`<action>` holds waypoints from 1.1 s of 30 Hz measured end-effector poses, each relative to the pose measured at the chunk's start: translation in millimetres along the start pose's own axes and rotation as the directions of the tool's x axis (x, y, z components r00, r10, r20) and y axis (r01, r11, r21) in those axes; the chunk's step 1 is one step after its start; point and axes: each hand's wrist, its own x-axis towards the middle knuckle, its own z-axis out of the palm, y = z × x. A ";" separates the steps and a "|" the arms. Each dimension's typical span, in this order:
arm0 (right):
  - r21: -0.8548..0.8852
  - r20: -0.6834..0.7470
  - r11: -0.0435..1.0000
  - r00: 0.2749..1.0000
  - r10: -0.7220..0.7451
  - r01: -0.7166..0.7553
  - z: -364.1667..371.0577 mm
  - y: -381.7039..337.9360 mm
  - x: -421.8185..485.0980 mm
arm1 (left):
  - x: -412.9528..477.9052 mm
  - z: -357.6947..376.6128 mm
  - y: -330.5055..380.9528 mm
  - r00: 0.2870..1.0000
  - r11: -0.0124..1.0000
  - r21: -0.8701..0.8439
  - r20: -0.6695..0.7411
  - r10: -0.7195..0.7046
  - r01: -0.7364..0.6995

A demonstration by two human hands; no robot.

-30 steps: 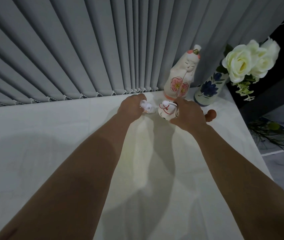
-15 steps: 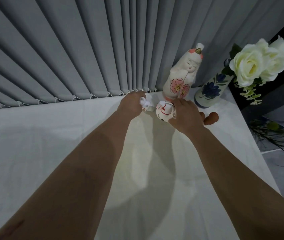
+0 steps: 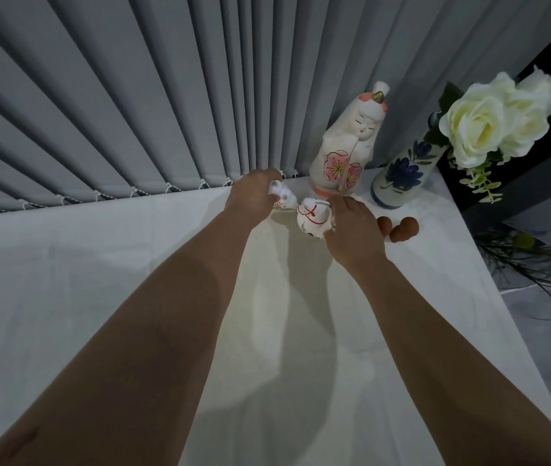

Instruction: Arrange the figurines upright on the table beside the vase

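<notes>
A tall white doll figurine (image 3: 346,153) with pink flowers stands upright near the back of the white table (image 3: 66,280). Right of it stands the blue-flowered vase (image 3: 401,173) holding white roses (image 3: 496,126). My left hand (image 3: 254,193) is closed around a small white figurine (image 3: 284,196), mostly hidden by the fingers. My right hand (image 3: 354,230) grips a round white figurine with red lines (image 3: 312,218) just in front of the doll. A small brown figurine (image 3: 401,228) lies on the table right of my right hand.
Grey vertical blinds (image 3: 166,95) run along the table's back edge. The table's right edge drops off to a floor with green plant stems (image 3: 529,260). A dark panel (image 3: 536,169) stands behind the vase.
Both hands have shifted slightly toward the back with their figurines. The view has tilted, so more of the brown figurine shows beside my right hand.
</notes>
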 end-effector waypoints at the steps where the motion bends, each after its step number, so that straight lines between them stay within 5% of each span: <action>1: 0.006 -0.002 1.000 1.000 0.005 -0.005 0.5 0.2 -0.2 | 1.0 0.7 1.1 1.000 1.000 0.003 0.004 0.001 -0.001; 33: 0.001 0.000 1.000 1.000 0.003 -0.003 -8.7 -1.8 1.5 | -11.6 -14.4 9.9 1.000 1.000 -0.005 0.011 0.001 -0.001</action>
